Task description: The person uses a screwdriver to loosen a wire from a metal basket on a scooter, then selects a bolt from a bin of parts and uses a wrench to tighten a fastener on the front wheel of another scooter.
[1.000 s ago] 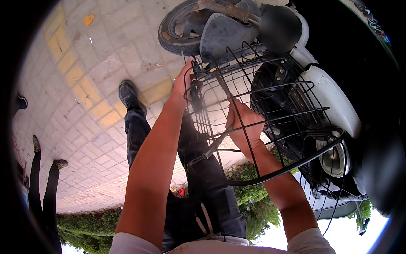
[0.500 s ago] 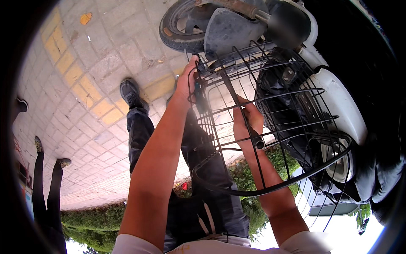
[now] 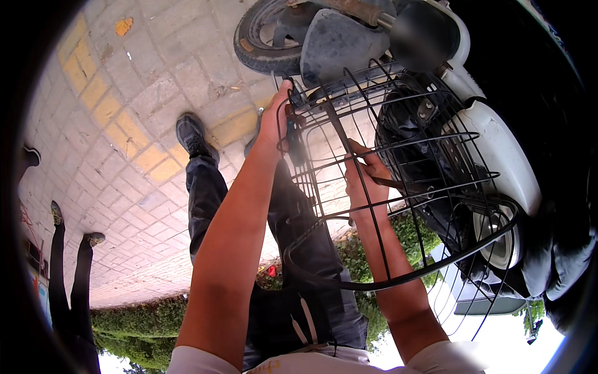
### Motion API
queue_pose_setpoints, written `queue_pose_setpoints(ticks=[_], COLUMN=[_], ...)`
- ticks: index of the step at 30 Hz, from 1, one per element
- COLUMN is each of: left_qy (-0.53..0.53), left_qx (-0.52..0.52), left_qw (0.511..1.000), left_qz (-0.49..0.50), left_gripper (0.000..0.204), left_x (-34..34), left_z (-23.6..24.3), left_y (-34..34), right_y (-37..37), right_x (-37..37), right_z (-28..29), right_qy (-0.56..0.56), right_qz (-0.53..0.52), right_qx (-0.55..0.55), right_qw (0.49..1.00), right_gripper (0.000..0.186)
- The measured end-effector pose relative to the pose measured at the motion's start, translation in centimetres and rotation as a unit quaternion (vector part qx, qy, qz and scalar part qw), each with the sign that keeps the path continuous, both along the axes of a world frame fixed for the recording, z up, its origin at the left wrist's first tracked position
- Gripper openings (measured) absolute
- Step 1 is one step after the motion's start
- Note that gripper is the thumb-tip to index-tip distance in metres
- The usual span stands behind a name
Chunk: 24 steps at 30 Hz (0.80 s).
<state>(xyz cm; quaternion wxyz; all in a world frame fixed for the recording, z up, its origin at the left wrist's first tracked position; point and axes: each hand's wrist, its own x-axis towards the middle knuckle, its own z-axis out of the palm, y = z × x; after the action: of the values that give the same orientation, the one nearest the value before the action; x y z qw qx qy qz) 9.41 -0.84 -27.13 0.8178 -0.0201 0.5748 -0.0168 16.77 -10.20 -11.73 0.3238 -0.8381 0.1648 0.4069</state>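
A black wire basket is beside a scooter with a white body. Inside the basket, my right hand is closed around a dark bent socket wrench. One arm of the wrench reaches to the basket's far end, and the other sticks out to the right past my fingers. My left hand is at the far left corner, outside the wires. Its fingers curl behind a teal and black piece, partly hidden, which I cannot identify.
The scooter's wheel and grey mudguard are just beyond the basket. My legs stand below on brick paving. At the left are another person's dark-clothed legs. A green hedge runs behind.
The wrench has turned in my right hand: its free arm pointed toward me and now points right. My right wrist has shifted slightly. The left hand stays in place.
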Motion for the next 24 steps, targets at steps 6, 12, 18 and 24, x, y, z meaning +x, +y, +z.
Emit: queue_pose_setpoints(ticks=[6, 12, 18, 24], left_qy=[-0.038, -0.014, -0.043, 0.065], left_qx=[-0.030, -0.006, 0.031, 0.028], left_qw=[0.999, 1.000, 0.999, 0.992], left_qz=[0.007, 0.013, -0.011, -0.109], left_gripper=[0.048, 0.051, 0.053, 0.077], left_x=[0.0, 0.2, -0.5, -5.9], left_z=[-0.1, 0.3, 0.3, 1.9], left_y=[0.6, 0.3, 0.6, -0.4], right_y=[-0.6, -3.6, -3.5, -2.3], right_x=[0.5, -0.5, 1.2, 1.9], right_z=[0.5, 0.4, 2.2, 1.9], right_qy=[0.027, -0.072, -0.106, -0.292], right_qz=[0.040, 0.143, 0.250, 0.485], right_qx=[0.062, 0.064, 0.004, -0.037], right_qw=[0.997, 0.985, 0.962, 0.824], right_gripper=[0.031, 0.028, 0.027, 0.028])
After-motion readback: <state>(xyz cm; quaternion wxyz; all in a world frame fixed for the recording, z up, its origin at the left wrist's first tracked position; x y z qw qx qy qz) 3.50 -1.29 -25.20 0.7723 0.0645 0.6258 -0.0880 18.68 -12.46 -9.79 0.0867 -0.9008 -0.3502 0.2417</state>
